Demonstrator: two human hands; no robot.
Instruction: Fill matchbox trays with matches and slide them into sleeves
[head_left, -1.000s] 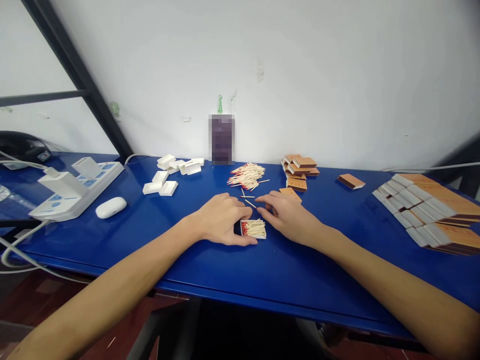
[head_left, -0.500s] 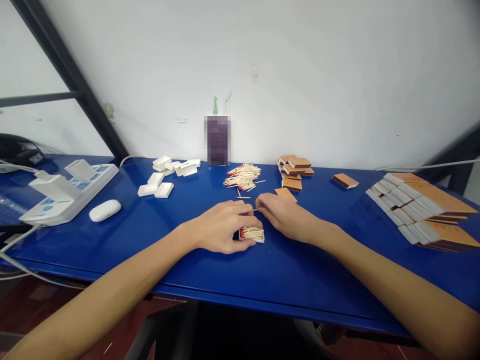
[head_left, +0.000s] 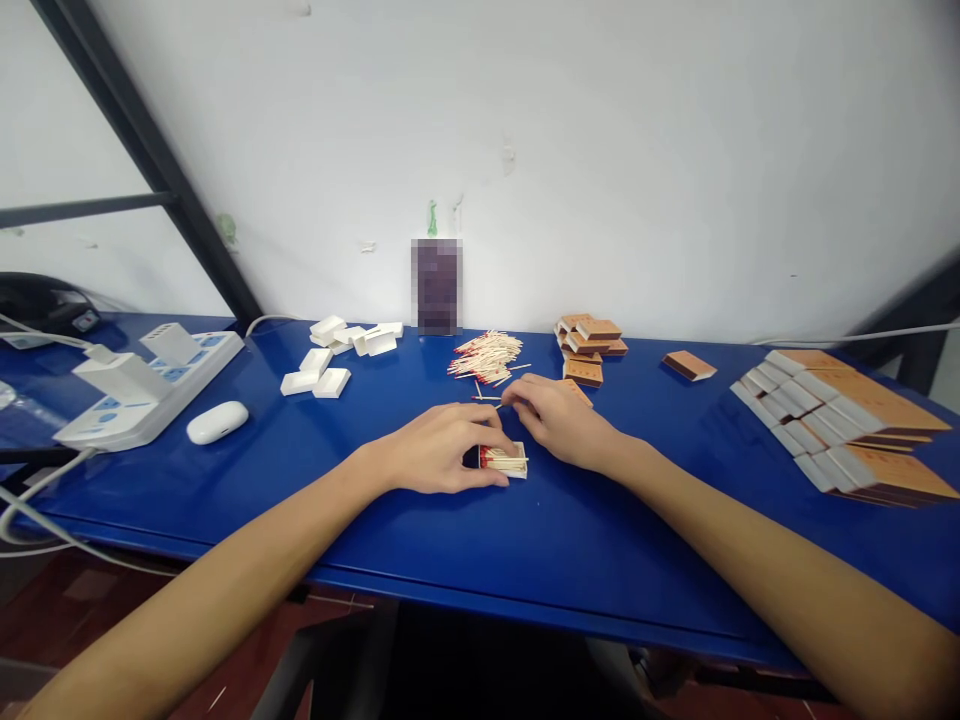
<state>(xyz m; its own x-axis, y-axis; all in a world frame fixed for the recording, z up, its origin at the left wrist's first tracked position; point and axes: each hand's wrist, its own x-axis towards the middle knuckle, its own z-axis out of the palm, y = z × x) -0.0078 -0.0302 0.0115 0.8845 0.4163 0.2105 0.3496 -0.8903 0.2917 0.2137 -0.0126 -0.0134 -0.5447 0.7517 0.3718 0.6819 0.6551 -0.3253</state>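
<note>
My left hand (head_left: 448,448) is closed around a small white matchbox tray (head_left: 519,474) on the blue table, thumb on its near side and fingers on its far side. Matches (head_left: 504,459) with red heads lie inside it. Just beyond the tray, my right hand (head_left: 551,418) is bent down with its fingertips pinched at a loose match (head_left: 498,405), most of which is hidden. Another loose match (head_left: 487,398) lies close to those fingertips. Farther back is a heap of matches (head_left: 487,355).
White empty trays (head_left: 330,382) lie at the back left. Orange matchbox sleeves (head_left: 583,373) are piled behind my right hand, with a single box (head_left: 689,365) farther right. Stacked matchboxes (head_left: 862,420) stand at the right. A power strip (head_left: 124,415) and white case (head_left: 217,423) are at the left.
My right hand has shifted slightly left and away from me, towards the loose matches. My left hand stays on the tray, its fingers covering less of the matches.
</note>
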